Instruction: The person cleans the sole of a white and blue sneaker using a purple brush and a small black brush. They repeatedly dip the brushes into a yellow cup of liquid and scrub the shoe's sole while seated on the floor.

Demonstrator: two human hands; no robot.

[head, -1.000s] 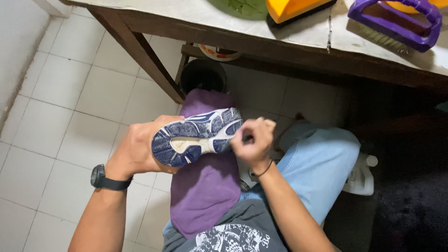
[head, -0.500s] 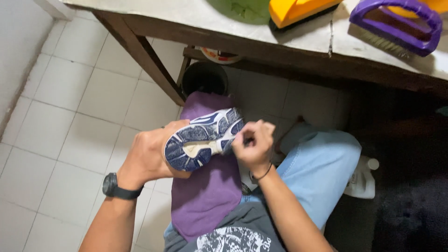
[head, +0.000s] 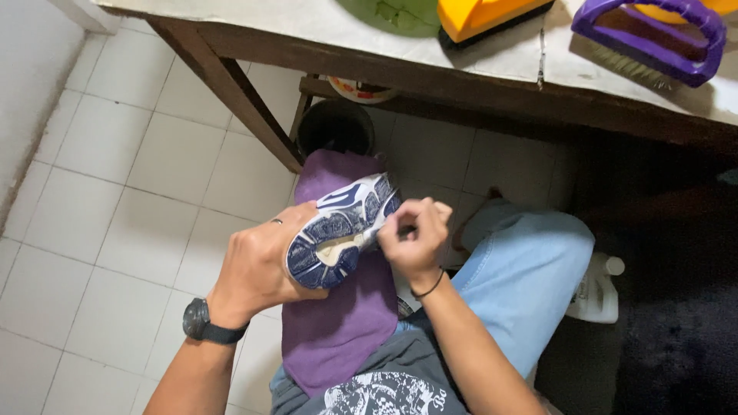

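Your left hand (head: 261, 265) is wrapped around a shoe (head: 342, 230), fingers curled tight over its side, holding it sole-up over your lap so the blue and white tread faces you. The toe end points up and away toward the table (head: 323, 31), the heel sits against your palm. Your right hand (head: 411, 238) is closed into a loose fist at the toe end of the sole, fingertips pinched together against its edge; whether it grips something small there you cannot tell, because the knuckles hide it. A dark watch (head: 207, 327) sits on your left wrist and a thin dark band (head: 429, 288) circles your right wrist.

Under the shoe a purple cloth (head: 338, 330) lies draped along your left thigh, running from near a black bucket (head: 336, 127) down to your printed grey shirt (head: 384, 384). Your right leg in light blue jeans (head: 523, 284) sits just beside the cloth. A white plastic bottle (head: 598, 290) stands on the floor next to that knee.

On the table above, a yellow brush (head: 488, 15) lies near a purple handled scrubbing brush (head: 653, 38), with a green item (head: 388, 11) to their left. The floor is pale square tile (head: 115, 200)
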